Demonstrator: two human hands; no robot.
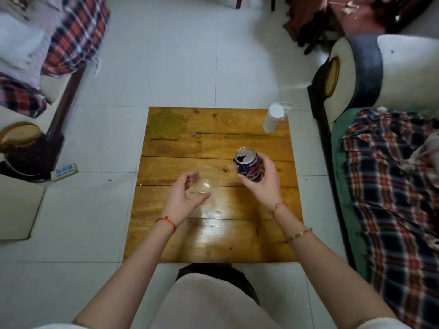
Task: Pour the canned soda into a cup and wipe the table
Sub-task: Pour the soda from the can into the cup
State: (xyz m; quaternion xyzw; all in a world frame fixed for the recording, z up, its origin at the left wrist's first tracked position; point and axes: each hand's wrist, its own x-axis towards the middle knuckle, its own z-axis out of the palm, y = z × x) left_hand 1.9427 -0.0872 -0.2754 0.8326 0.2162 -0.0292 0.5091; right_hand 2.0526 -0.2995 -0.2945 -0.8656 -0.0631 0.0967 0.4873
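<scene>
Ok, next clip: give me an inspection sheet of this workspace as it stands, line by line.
Surface: wooden table, glossy, no spill visible.
Job's things: soda can already opened, upright; clear plastic cup looks empty; green cloth lies at the far left corner.
Clutter: white bottle at the far right corner.
Hands: left hand curled around the cup; right hand grips the can.
Cables: nothing seen.
Surroundings: tiled floor, plaid blanket on seating to the right.

Counter [213, 238]: wooden. Left hand [184, 198] curled round clear cup [205, 180]. Right hand [263, 184] grips opened can [247, 166], upright. Green cloth [166, 124] far-left corner; white bottle [273, 118] far-right corner.
</scene>
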